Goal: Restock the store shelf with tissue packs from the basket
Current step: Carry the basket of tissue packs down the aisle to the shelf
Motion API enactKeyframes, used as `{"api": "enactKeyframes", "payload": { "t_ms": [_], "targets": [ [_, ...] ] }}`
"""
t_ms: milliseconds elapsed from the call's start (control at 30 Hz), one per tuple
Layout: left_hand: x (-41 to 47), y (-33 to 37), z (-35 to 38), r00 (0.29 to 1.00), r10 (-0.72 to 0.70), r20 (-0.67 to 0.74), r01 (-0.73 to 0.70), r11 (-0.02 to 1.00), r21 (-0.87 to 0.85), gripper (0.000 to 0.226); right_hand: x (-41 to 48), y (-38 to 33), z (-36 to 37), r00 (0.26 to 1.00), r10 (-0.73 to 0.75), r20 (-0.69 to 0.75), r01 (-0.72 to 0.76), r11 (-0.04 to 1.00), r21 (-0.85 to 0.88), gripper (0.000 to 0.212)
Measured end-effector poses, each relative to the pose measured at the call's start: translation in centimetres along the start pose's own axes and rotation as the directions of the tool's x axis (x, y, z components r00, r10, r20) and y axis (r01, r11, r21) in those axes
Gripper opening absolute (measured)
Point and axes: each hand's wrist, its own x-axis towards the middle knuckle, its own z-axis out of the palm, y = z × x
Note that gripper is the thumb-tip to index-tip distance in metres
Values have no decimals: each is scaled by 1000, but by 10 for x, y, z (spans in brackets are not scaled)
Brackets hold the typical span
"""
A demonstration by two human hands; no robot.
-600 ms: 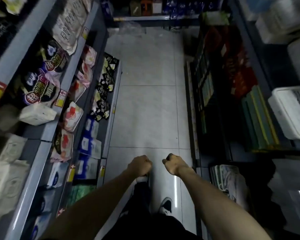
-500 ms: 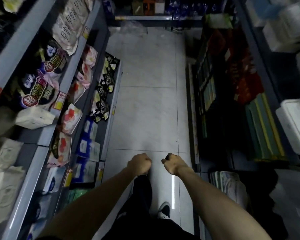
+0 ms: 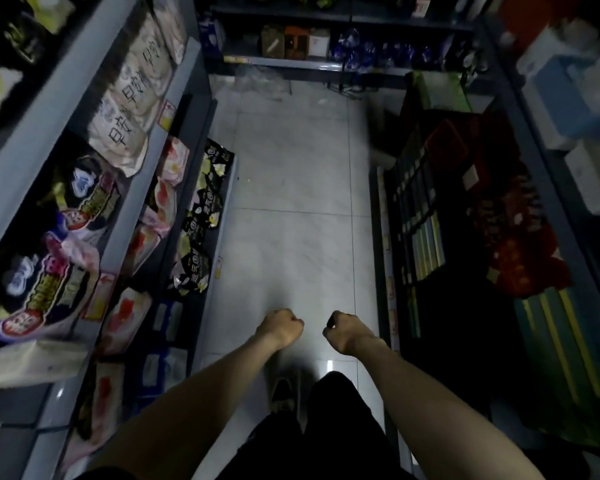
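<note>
Looking down the aisle, I had both hands out ahead of me over the floor (image 3: 291, 174), the left hand (image 3: 281, 329) and the right hand (image 3: 347, 332) each curled into a tight fist, close together but not touching. I saw nothing in either one, though the palms faced away from me. The basket was nowhere in view, so I could not tell where the stock was. The only thing I took for a tissue pack was a white pack (image 3: 32, 362) low on the left shelf (image 3: 54, 123), blurred, well apart from both hands. The main risk, as I judged it, was the dim, smeared view: reaching for a pack I could barely make out, I might have grabbed one of the snack bags (image 3: 49, 289) crowding that shelf instead, or knocked one over the lip onto the floor. My shoe (image 3: 283, 393) was right under the hands, so a dropped pack could have landed underfoot. The white pack lay flat, its long axis running across the shelf from the back toward the aisle, with one short end pointing out at the lip.
</note>
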Motion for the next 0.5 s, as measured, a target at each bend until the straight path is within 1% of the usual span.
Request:
{"api": "enactKeyframes", "payload": {
  "t_ms": [100, 167, 233, 300, 367, 433, 500],
  "targets": [
    [36, 26, -28, 1000, 8, 30, -9, 999, 52, 44, 38, -13, -34, 1000, 2, -5, -2, 1000, -11, 42],
    [71, 43, -46, 999, 14, 51, -19, 995, 102, 56, 69, -18, -56, 1000, 2, 9, -2, 999, -40, 45],
    [110, 64, -61, 998, 5, 61, -13, 991, 132, 62, 100, -23, -84, 1000, 2, 7, -2, 999, -40, 49],
    [144, 91, -78, 999, 2, 50, -9, 989, 147, 61, 131, -27, -114, 1000, -4, 7, 5, 999, -50, 50],
    [170, 120, -96, 999, -5, 32, 1, 989, 148, 53, 156, -31, -144, 1000, -3, 22, 5, 998, -59, 51],
    [193, 152, -117, 1000, -18, 16, 15, 992, 123, 41, 181, -35, -176, 999, -12, 43, 14, 998, -53, 52],
    [219, 181, -139, 1000, -22, -2, 22, 995, 95, 40, 207, -40, -208, 998, -29, 61, 31, 999, -44, 49]
  ]
}}
